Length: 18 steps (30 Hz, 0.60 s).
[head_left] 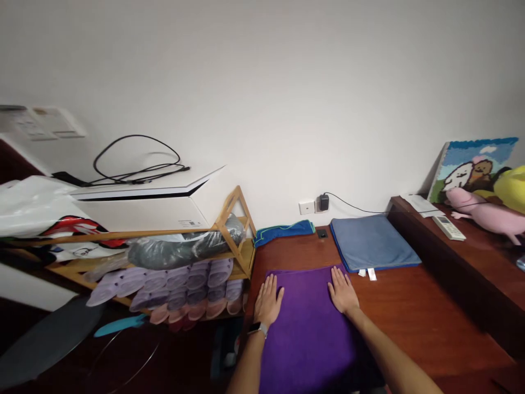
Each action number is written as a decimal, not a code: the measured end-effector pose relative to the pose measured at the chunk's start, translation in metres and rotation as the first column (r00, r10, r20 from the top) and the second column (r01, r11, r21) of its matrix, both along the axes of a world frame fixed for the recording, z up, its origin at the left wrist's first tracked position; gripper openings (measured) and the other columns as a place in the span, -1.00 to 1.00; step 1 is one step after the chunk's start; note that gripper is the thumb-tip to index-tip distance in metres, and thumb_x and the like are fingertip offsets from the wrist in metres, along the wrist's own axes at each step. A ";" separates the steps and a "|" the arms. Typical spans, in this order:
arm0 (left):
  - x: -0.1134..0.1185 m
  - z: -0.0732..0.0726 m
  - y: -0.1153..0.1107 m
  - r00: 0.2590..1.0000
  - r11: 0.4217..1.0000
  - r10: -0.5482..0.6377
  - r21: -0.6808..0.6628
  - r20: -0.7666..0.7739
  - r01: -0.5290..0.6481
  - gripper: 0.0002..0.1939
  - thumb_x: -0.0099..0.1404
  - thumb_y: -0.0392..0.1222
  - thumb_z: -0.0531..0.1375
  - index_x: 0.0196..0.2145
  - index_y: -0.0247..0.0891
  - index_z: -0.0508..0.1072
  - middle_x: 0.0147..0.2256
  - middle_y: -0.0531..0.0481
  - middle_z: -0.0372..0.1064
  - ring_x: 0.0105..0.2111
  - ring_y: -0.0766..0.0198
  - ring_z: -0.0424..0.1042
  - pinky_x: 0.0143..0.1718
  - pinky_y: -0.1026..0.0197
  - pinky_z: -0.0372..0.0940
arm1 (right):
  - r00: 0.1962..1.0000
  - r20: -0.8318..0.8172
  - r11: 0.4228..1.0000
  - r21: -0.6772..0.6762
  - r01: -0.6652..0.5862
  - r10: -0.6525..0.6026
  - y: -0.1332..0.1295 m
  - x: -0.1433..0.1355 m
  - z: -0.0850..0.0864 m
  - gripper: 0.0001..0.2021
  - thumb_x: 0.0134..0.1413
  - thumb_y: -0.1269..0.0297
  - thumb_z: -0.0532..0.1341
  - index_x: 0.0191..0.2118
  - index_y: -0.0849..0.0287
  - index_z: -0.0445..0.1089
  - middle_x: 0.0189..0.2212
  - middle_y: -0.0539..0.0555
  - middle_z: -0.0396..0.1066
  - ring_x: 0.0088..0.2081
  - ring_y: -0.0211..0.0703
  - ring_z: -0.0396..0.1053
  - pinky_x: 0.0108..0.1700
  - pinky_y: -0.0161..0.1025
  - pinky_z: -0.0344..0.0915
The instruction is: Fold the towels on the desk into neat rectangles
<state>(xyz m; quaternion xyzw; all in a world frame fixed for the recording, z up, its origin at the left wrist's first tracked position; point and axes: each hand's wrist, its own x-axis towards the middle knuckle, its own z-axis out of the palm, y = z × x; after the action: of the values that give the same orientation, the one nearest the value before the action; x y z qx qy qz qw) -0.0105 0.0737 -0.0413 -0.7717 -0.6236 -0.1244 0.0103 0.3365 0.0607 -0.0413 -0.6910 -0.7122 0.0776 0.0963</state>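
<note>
A purple towel (307, 323) lies spread flat on the reddish-brown wooden desk (406, 312), its near part running out of view toward me. My left hand (268, 301) rests flat on the towel's far left corner, fingers stretched out, with a watch on the wrist. On the far right corner lies my right hand (343, 290), palm down and fingers extended. Just beyond it, to the right, sits a folded grey-blue towel (373, 241) with white tags at its near edge. A folded blue cloth with green edging (285, 234) lies along the wall.
Left of the desk stands a wooden rack (235, 230) with lilac slippers (176, 282), a white box (143, 210) and a black cable (135, 178). At right, a raised ledge holds a remote control (449, 227) and a pink plush toy (488, 213). A black charger (324, 202) is plugged into the wall.
</note>
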 end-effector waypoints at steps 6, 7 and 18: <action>0.032 0.033 -0.025 0.999 0.998 -0.031 0.051 0.030 0.029 -0.33 0.58 0.04 -0.15 0.51 -0.28 -0.06 0.44 -0.21 0.08 0.45 0.03 0.07 0.45 -0.16 0.01 | 1.000 -0.010 0.998 -0.069 -0.005 0.004 -0.019 -0.016 0.033 -0.32 0.46 0.08 -0.22 0.52 0.36 -0.11 0.52 0.22 -0.15 0.53 -0.01 -0.21 0.51 0.03 -0.24; 0.043 0.036 -0.039 0.997 0.995 -0.057 0.086 0.045 0.053 -0.34 0.59 0.02 -0.16 0.52 -0.27 -0.09 0.45 -0.19 0.05 0.46 0.04 0.04 0.46 -0.15 0.01 | 0.999 -0.019 0.999 -0.016 -0.027 0.027 -0.030 -0.022 0.034 -0.33 0.47 0.08 -0.23 0.52 0.35 -0.12 0.52 0.21 -0.16 0.53 -0.02 -0.22 0.51 0.02 -0.24; 0.063 0.000 -0.144 0.995 0.995 -0.097 -0.016 0.008 0.097 -0.35 0.58 0.09 -0.15 0.50 -0.19 -0.01 0.45 -0.14 0.05 0.45 0.03 0.05 0.43 -0.18 0.08 | 0.993 -0.048 0.994 -0.013 -0.104 0.104 -0.118 -0.043 0.006 -0.34 0.47 0.04 -0.21 0.52 0.24 -0.07 0.51 0.13 -0.12 0.52 -0.03 -0.16 0.51 0.04 -0.23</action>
<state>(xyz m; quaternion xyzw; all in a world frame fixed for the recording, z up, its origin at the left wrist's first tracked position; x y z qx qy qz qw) 0.0525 -0.0703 -0.0410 -0.8007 -0.5864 -0.1226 -0.0042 0.2931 -0.0570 -0.0353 -0.6517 -0.7441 0.1043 0.1035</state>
